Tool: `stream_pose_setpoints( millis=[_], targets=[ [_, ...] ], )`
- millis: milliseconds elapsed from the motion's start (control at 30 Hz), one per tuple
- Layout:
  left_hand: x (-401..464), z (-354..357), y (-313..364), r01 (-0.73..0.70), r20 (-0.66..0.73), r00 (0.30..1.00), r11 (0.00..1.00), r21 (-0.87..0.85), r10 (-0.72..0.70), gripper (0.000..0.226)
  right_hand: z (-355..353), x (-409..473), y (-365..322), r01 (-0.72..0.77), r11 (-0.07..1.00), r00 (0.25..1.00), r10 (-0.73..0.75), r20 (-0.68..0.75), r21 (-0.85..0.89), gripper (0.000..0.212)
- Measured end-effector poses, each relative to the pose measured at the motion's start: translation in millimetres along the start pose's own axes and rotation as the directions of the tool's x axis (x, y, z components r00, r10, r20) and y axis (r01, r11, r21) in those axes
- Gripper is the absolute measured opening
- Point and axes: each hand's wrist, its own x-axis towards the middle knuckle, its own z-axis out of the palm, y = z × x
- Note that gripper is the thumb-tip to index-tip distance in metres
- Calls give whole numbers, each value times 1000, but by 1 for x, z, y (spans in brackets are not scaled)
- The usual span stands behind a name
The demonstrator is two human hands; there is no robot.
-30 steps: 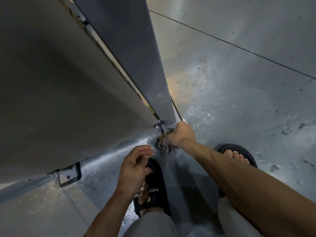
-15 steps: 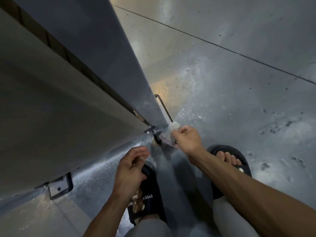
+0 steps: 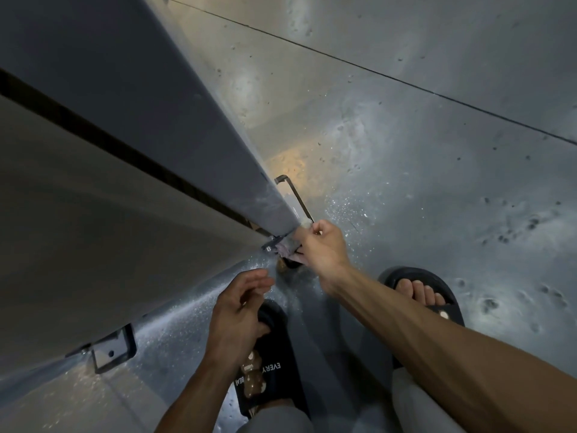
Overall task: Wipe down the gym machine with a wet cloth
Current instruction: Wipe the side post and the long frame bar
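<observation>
I look straight down a tall grey machine post (image 3: pixel 199 129) that meets the floor near the middle of the view. My right hand (image 3: pixel 324 248) grips a small pale cloth (image 3: pixel 290 250) and holds it against the bottom corner of the post, beside a small metal bracket (image 3: pixel 271 243). Most of the cloth is hidden under the fingers. My left hand (image 3: pixel 240 310) hovers lower and to the left, fingers loosely curled, holding nothing.
A beige panel (image 3: pixel 93 239) runs along the left with a floor bracket (image 3: pixel 114 353) at its foot. A thin metal handle (image 3: pixel 295 198) lies on the wet, speckled grey floor (image 3: pixel 437 182) behind the post. My feet in black slides (image 3: pixel 274 364) stand below the hands.
My right hand with the cloth has risen slightly along the post's bottom corner. The view has shifted, so the post looks larger. My left hand stays hovering, fingers a little more spread.
</observation>
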Motion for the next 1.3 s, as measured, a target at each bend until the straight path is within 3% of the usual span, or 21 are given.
stream_pose_setpoints(
  millis=[100,167,333,533,733,1067,1300],
  targets=[
    [1,-1,0,-3,-2,1000,1000,-1,3,32,-4,-10,3,156,972,988,-155,19,-174,22],
    [1,0,0,-10,-2,1000,1000,-3,10,33,-6,-9,4,181,954,983,-184,10,-240,23],
    [-2,1,0,-21,-13,1000,1000,-3,21,32,0,-9,4,140,969,986,-155,-62,-201,24],
    [-5,2,1,-31,-26,999,1000,-1,31,34,-3,-32,-6,345,897,931,-364,-20,-277,26],
    [-6,3,2,-38,-24,999,999,7,39,33,1,-25,-4,189,965,974,-208,-92,-179,32],
    [-5,4,-5,-26,-32,999,1000,-6,25,37,7,-33,-11,161,983,986,-165,-37,-91,31],
    [-3,11,-10,-17,-24,1000,1000,14,18,52,16,-38,-2,172,969,985,-175,-1,-178,35]
  ],
)
